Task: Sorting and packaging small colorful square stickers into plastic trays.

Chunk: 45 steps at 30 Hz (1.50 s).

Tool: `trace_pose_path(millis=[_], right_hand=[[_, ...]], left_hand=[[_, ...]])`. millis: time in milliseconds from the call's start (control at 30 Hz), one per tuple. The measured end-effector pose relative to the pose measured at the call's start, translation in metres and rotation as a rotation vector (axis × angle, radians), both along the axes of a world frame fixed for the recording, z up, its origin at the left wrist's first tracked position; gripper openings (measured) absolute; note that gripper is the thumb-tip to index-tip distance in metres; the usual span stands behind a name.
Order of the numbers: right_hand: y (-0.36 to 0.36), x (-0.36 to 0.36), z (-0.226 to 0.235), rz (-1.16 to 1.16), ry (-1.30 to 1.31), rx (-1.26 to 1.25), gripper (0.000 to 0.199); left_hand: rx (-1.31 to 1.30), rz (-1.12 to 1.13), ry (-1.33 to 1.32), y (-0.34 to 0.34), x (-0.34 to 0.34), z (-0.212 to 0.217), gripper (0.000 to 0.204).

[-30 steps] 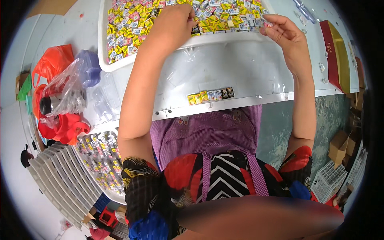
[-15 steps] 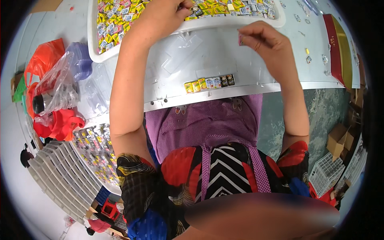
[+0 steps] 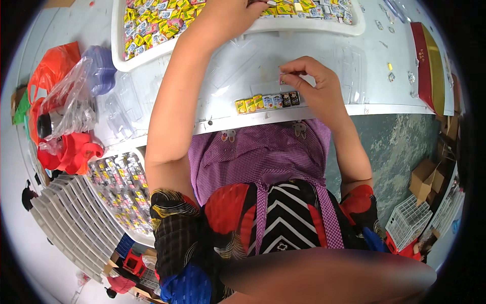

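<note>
My right hand (image 3: 315, 88) is above the table, thumb and forefinger pinching a small pink printed block (image 3: 283, 79). Just below it, near the table's front edge, lies a neat row of small printed blocks (image 3: 267, 103), yellow at the left, white-blue in the middle and black at the right. My left hand (image 3: 228, 19) reaches over the white tray (image 3: 172, 50), which is filled with loose blocks (image 3: 152, 28) in yellow, white and pink. Its fingers are bent together at the upper edge of the picture; what they hold, if anything, is unclear.
Clear plastic trays (image 3: 349, 71) lie on the table at the right and left. A red and gold box (image 3: 428, 68) stands at the right edge. Bags (image 3: 55, 71) and a purple container (image 3: 99, 71) are at the left. Another tray of packed pieces (image 3: 121, 187) sits lower left.
My right hand has moved down and left toward the row with the pink block. My left hand has shifted right over the tray.
</note>
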State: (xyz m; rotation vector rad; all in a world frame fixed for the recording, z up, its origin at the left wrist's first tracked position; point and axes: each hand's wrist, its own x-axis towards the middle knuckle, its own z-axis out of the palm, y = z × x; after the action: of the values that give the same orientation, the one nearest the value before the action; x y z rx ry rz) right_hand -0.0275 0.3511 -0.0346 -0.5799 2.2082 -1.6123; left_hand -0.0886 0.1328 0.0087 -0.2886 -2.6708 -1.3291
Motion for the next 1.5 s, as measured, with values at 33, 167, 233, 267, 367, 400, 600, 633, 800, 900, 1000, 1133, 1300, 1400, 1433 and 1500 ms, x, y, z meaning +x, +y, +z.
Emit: trace_pose_path(millis=[33,167,233,267,367,400,600,633,800,900,1000,1133,1300,1400,1433,1500], right_hand=[[-0.002,0.002,-0.002,-0.028,0.019,0.021,0.012],[-0.011,0.015,-0.008,-0.004,0.173,0.138,0.01],[-0.013,0.02,-0.018,-0.057,0.267,0.194,0.011],[-0.014,0.02,-0.02,-0.054,0.266,0.195,0.011],[-0.014,0.018,-0.025,-0.004,0.42,0.247,0.011],[-0.015,0.02,-0.026,-0.035,0.459,0.266,0.01],[-0.014,0.022,-0.03,-0.058,0.55,0.298,0.009],[-0.015,0.023,-0.029,-0.045,0.55,0.297,0.01],[-0.016,0.025,-0.029,-0.049,0.522,0.28,0.013],[-0.015,0.024,-0.032,-0.058,0.532,0.282,0.014],[-0.016,0.025,-0.034,-0.068,0.541,0.281,0.014],[-0.016,0.024,-0.034,-0.057,0.57,0.285,0.016],[-0.013,0.028,-0.026,-0.05,0.694,0.261,0.022],[-0.011,0.035,-0.023,0.075,0.789,0.265,0.03],[-0.011,0.038,-0.024,0.153,0.818,0.279,0.035],[-0.009,0.042,-0.028,0.192,0.8,0.297,0.04]], left_hand=[[-0.077,-0.042,0.071,0.0,0.0,0.0,0.009],[-0.06,-0.039,-0.05,0.003,-0.008,-0.005,0.008],[0.024,-0.036,-0.004,0.005,-0.01,-0.005,0.008],[0.025,-0.032,-0.005,0.007,-0.007,-0.003,0.008],[0.259,0.169,0.04,0.014,0.014,0.019,0.012],[0.246,0.188,-0.075,0.016,0.024,0.035,0.013],[0.205,0.033,-0.309,0.001,0.093,-0.004,0.015],[0.188,0.038,-0.317,0.002,0.103,-0.012,0.014],[0.044,0.059,-0.271,0.022,0.126,-0.043,0.014],[-0.077,0.096,-0.137,0.036,0.13,-0.044,0.014],[-0.112,0.139,-0.104,0.039,0.133,-0.049,0.013],[-0.187,0.138,-0.04,0.041,0.134,-0.049,0.014],[0.027,0.171,-0.053,0.026,0.128,-0.042,0.01],[0.547,0.306,-0.46,0.013,0.128,-0.042,0.012],[0.546,0.307,-0.462,0.013,0.129,-0.042,0.012],[0.63,0.306,-0.509,0.015,0.131,-0.042,0.012]])
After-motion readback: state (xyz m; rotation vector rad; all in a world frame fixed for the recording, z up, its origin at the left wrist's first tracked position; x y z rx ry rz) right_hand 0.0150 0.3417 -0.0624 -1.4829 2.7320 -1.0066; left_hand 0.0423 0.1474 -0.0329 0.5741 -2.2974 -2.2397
